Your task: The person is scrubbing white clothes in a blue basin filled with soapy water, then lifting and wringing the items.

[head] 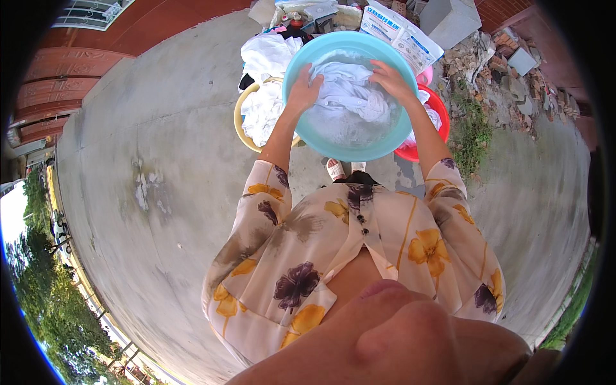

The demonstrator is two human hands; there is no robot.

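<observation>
A light-blue plastic basin (353, 153) holds sudsy water with a wet white garment (350, 89) bunched in it. Small buttons show along one fold. Over the basin's left side is my left hand (306, 90), thumb and fingers apart, beside the garment's left edge. My right hand (391, 83) reaches over the right side, its spread fingertips at the garment's upper right edge. Neither hand has cloth gathered in it. Foam floats on the water below the garment.
A yellow basin (239, 126) of white clothes stands at the left; a red basin (444, 115) with clothes is at the right. White cloth (269, 55) is heaped behind. A printed carton (402, 36) and brick rubble (515, 72) lie beyond. My sandalled feet (335, 168) are near the basin.
</observation>
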